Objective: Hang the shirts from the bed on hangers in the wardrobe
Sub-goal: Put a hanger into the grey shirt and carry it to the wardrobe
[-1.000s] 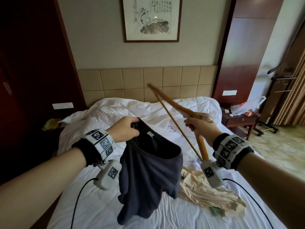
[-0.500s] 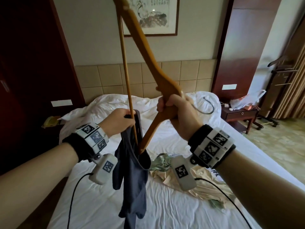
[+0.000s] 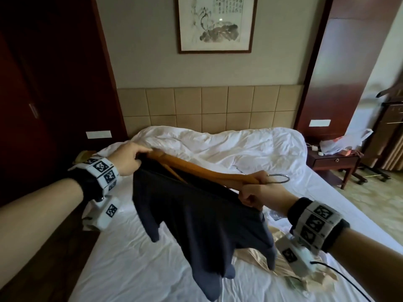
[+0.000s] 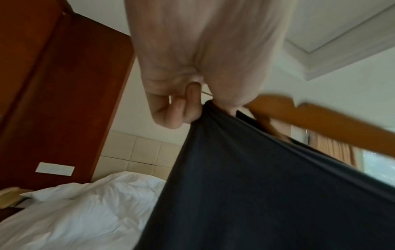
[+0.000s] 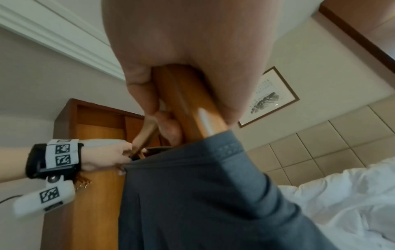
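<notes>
A dark navy shirt [image 3: 196, 210] hangs in the air over the bed, stretched between my two hands. My left hand [image 3: 128, 159] pinches its collar edge [image 4: 205, 108] beside one end of a wooden hanger [image 3: 196, 168]. The hanger lies nearly level, one arm inside the shirt's neck opening. My right hand [image 3: 257, 192] grips the hanger's middle [image 5: 186, 101] by the metal hook [image 3: 280, 178], with the shirt's edge against it. A cream shirt [image 3: 292, 271] lies crumpled on the sheet below my right wrist.
The white bed [image 3: 152, 258] fills the middle, with a rumpled duvet [image 3: 229, 144] at the padded headboard [image 3: 207, 107]. Dark wooden wardrobe panels [image 3: 43, 94] stand at the left. A nightstand [image 3: 333, 164] with a plastic bag and a valet stand [image 3: 390, 131] are at the right.
The hanger has swung down from upright to nearly level and gone into the shirt's neck. My left hand has pulled the collar out to the left, spreading the shirt.
</notes>
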Action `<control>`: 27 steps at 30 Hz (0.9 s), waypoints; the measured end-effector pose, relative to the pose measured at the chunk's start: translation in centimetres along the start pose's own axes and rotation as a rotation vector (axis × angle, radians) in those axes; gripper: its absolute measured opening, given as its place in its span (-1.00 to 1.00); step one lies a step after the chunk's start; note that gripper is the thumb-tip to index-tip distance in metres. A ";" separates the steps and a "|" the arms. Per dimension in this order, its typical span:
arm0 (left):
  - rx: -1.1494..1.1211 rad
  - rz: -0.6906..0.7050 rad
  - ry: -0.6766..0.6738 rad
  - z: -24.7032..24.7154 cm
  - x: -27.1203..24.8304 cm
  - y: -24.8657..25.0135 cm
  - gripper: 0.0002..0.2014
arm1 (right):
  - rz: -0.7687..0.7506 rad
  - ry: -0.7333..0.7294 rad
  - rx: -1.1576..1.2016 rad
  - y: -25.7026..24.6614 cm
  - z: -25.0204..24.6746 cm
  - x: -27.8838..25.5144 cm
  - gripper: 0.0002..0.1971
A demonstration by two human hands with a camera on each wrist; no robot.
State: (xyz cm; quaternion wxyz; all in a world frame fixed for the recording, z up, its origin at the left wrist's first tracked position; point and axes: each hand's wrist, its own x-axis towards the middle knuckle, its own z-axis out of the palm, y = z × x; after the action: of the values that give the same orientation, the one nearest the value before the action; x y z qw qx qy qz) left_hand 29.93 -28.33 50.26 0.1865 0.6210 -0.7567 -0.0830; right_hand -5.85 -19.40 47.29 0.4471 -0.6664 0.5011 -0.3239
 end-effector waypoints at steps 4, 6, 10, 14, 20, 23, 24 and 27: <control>0.032 0.007 -0.066 -1.3 0.4 1.4 -0.47 | 0.075 0.007 -0.179 -1.4 0.1 0.7 -0.79; 0.026 0.095 -0.053 -1.2 0.1 3.7 -0.52 | 0.093 -0.030 -0.212 -1.9 0.6 1.4 -0.66; 0.043 0.273 -0.129 -0.3 -1.9 8.0 -0.74 | 0.105 -0.105 -0.261 -3.5 0.8 2.0 -0.83; -0.004 0.395 -0.143 0.2 -4.6 9.9 -0.71 | 0.058 -0.172 -0.216 -5.7 0.7 2.6 -0.83; -0.126 0.423 -0.010 2.9 -5.6 7.9 -0.86 | -0.032 -0.237 -0.192 -8.3 1.7 3.8 -0.89; -0.167 0.412 0.097 2.9 -6.4 6.4 -0.88 | -0.133 -0.127 -0.309 -7.5 2.3 4.8 -0.89; -0.187 0.409 0.120 3.0 -6.9 5.8 -0.88 | -0.142 -0.077 -0.365 -6.8 2.5 5.1 -0.88; -0.238 0.361 0.189 2.9 -8.1 3.9 -0.86 | -0.108 -0.043 -0.511 -4.4 2.8 5.3 -0.82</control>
State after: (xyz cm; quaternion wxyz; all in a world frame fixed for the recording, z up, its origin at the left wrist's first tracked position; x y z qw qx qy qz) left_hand 26.52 -19.96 47.56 0.3404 0.4541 -0.8196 -0.0784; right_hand -0.14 -23.31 50.17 0.2568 -0.7901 0.5208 -0.1961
